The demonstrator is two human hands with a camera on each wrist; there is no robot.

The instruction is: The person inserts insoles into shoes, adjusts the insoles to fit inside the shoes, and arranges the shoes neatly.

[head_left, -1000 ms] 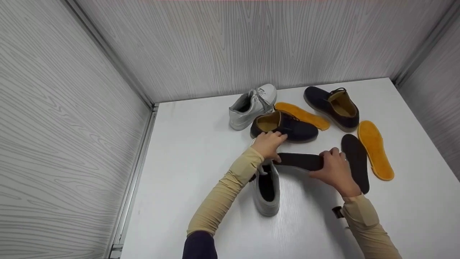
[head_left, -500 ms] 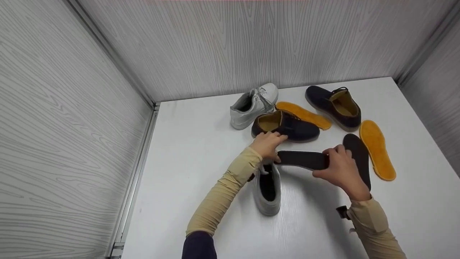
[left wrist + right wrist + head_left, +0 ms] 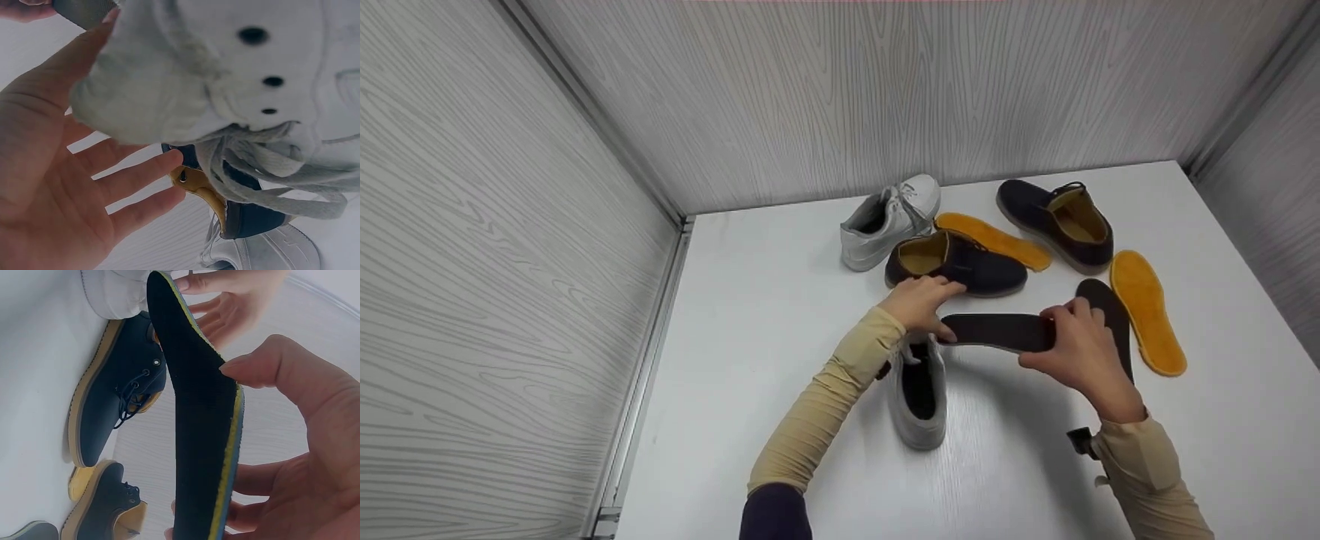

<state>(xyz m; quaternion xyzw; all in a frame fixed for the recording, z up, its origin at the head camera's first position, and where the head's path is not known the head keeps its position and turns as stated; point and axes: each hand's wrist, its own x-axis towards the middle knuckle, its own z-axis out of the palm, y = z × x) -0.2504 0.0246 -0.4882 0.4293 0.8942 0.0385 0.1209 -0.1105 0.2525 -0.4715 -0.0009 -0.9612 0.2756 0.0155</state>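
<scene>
My right hand (image 3: 1076, 349) pinches a dark insole (image 3: 997, 331) between thumb and fingers and holds it sideways above the table. Its yellow-and-grey edge shows in the right wrist view. The thumb of my left hand (image 3: 919, 304) is at the insole's far end and looks to touch it. The other left fingers are straight and spread in the left wrist view, behind the toe of a white sneaker (image 3: 169, 73). That sneaker (image 3: 921, 435) stands with its heel towards me, its toe hidden by the left hand. A navy shoe (image 3: 986, 274) lies just beyond the left fingertips.
A second white sneaker (image 3: 870, 244) stands at the back. Another navy shoe (image 3: 1050, 225) is at the back right. Orange insoles (image 3: 1144, 311) lie to the right and between the shoes. A second dark insole (image 3: 1102, 300) lies partly behind my right hand.
My right hand has moved a little to the right with the dark insole, which shifts along with it. The left hand has stayed nearly still by the sneaker's toe.
</scene>
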